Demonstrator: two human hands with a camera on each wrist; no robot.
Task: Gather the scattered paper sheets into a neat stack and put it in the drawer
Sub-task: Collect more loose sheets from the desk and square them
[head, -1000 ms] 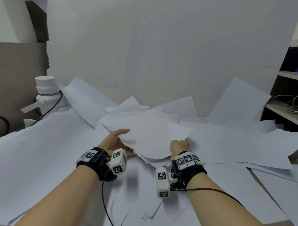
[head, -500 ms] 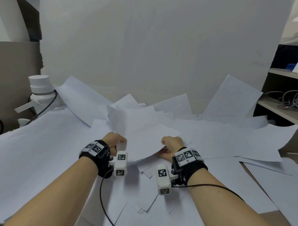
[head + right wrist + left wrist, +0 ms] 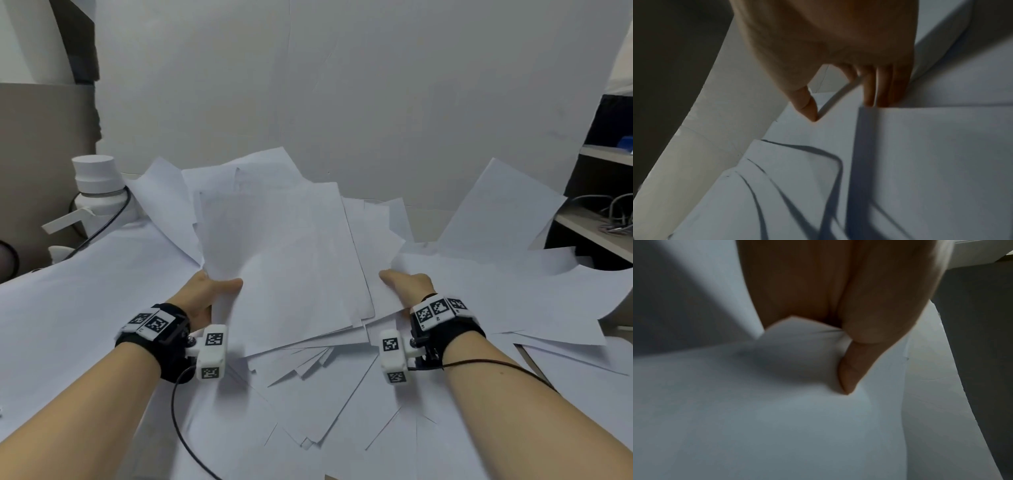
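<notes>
A loose bundle of white paper sheets (image 3: pixel 287 260) is lifted off the table and tilted up toward the back wall, its edges fanned and uneven. My left hand (image 3: pixel 219 289) grips its left edge, the thumb (image 3: pixel 849 369) pressed on top and the fingers hidden beneath. My right hand (image 3: pixel 400 282) grips the right edge, with the thumb (image 3: pixel 806 107) on the upper sheet and the fingers (image 3: pixel 881 91) under the sheets. More loose sheets (image 3: pixel 325 394) lie spread over the table below and around. No drawer is in view.
A white lidded bottle (image 3: pixel 94 185) stands at the back left with a black cable (image 3: pixel 102 228) round it. A shelf unit (image 3: pixel 596 219) holding cables stands at the right. A white backdrop (image 3: pixel 342 85) closes off the rear. One sheet (image 3: pixel 493 212) leans against it.
Both hands have moved apart to the bundle's two side edges and raised it, so the sheets now stand tilted up instead of lying low over the pile.
</notes>
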